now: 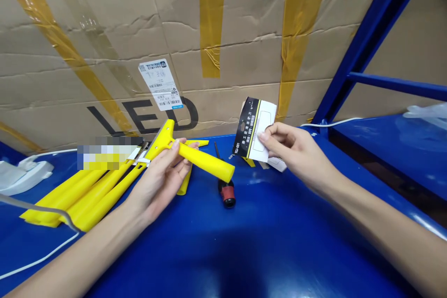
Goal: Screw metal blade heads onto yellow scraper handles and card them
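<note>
My left hand (167,167) is closed around the neck of a yellow scraper (206,160), its broad head up to the left and its handle pointing right. Between the thumb and fingers of my right hand (286,144) is a folded black-and-white packaging card (253,130) with a yellow stripe, raised above the blue surface. Beneath the scraper's handle end lies a screwdriver (228,193) with a red and black handle. Several more yellow scrapers (98,191) lie side by side left of my left hand, cards at their heads. Another yellow piece shows partly behind that hand.
A large cardboard box (244,23) with yellow tape and a white label (161,84) stands behind the blue surface (195,256). A blue metal frame (370,32) rises at right. White cables and a white plastic device (30,177) lie at left.
</note>
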The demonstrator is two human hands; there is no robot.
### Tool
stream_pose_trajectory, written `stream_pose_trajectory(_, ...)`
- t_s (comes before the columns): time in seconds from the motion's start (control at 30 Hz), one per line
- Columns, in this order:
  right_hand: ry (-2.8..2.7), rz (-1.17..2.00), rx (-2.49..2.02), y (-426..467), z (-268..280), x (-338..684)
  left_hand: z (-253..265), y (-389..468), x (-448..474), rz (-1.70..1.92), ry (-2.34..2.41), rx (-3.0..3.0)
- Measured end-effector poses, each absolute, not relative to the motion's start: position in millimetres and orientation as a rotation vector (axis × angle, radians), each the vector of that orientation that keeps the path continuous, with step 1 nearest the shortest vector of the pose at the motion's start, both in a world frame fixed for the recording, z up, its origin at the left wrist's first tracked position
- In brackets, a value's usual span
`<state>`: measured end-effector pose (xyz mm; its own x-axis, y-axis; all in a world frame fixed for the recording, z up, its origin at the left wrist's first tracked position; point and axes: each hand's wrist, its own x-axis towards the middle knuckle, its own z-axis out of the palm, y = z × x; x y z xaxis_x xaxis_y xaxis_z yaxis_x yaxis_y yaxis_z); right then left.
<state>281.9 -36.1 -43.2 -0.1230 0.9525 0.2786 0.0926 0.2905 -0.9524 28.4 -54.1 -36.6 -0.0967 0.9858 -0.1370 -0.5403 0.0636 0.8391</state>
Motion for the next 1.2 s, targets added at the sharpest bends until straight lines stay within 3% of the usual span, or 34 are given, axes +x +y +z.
stream_pose_trajectory(0.2, -1.463, 1.361, -0.89, -43.2, -42.8, 271.9, -32.3, -53.5, 26.5, 1.494, 0.91, 0.633)
stream_pose_trajectory(0.73, -1.554, 1.192, -0.912, -47.0, -50.9, 262.7, -31.5, -52.7, 40.6, 1.495, 0.816, 0.701)
stream_pose_trajectory(1.2, -1.358, 1.359, -0.912, -58.1, -50.8, 252.9, -27.2, -52.5, 42.2, 1.427, 0.838, 0.753)
